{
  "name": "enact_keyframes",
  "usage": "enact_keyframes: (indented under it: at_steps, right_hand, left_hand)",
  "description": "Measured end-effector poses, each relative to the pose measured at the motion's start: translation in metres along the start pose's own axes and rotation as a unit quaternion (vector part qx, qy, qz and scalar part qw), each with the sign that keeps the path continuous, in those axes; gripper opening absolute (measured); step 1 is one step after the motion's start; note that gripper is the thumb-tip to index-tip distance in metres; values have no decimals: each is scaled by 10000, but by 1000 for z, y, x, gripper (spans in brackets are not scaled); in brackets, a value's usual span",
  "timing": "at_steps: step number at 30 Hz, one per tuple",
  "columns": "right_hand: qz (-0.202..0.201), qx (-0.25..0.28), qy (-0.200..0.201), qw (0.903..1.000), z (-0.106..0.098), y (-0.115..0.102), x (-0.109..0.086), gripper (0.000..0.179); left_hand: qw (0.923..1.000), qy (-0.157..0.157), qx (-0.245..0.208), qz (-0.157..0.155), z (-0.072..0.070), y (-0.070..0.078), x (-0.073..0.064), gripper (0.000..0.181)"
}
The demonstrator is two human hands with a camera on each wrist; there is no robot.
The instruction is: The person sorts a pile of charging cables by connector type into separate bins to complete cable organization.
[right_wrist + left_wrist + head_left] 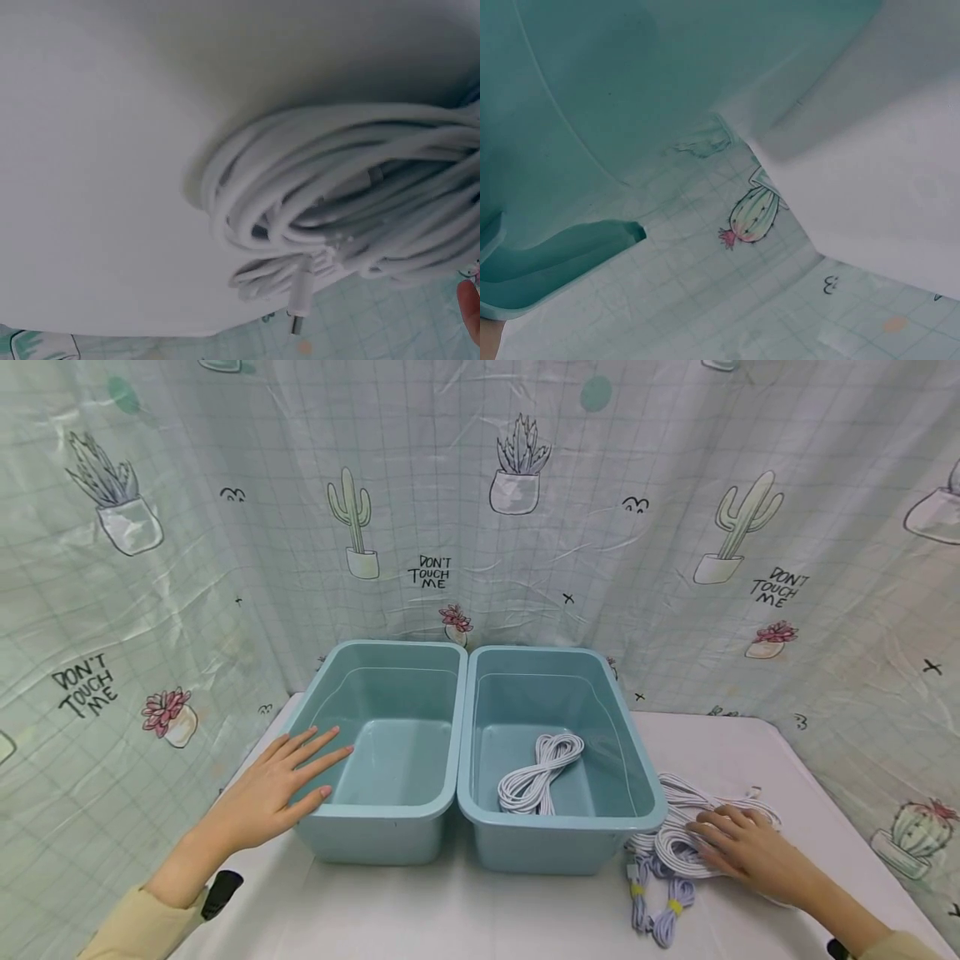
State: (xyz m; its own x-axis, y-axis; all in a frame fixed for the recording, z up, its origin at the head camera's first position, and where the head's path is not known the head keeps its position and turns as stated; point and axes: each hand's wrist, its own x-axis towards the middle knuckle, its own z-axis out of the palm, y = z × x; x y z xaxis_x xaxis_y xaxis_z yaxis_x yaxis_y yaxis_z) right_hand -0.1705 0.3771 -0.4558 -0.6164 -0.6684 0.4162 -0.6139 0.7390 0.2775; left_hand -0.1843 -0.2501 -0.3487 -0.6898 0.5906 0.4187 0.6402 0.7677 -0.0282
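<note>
I see a white table (465, 918) beneath everything; behind it hangs a gridded curtain (525, 527) printed with cacti, potted succulents and the words "DON'T TOUCH ME"; two small tied cable bundles (660, 906) with yellow bands lie at the table's near edge; a dark strap (221, 893) shows lower left.

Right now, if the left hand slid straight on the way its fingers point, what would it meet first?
The left hand already rests on the left bin's rim; straight on lies that bin's empty inside, then probably its far wall.

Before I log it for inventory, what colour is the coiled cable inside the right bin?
White cable, clearest in head view.
</note>
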Motion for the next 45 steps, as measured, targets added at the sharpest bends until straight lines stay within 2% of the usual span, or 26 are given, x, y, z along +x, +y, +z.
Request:
enact_keyframes:
  at_steps: [12,24,30,33,39,45]
  right_hand:
    - [-50,151,131,9998,7,-2,-5,36]
    - [308,236,98,9992,15,-8,1,26]
    - [230,262,229,9991,19,-10,4,22]
    - [183,231,254,9992,20,-11,4,28]
    - [99,38,86,9999,20,-13,5,52]
    - [108,-188,-100,9997,15,-16,7,55]
  left_hand:
    - [10000,-5,18,3,0,0,0,51]
    - [10000,14,23,18,1,0,0,51]
    - [10000,15,26,2,1,0,-1,50]
    - [10000,11,25,-19,2,0,-1,51]
    - [10000,6,7,-40,1,0,-1,51]
    - [10000,-5,18,-29,1,0,0,52]
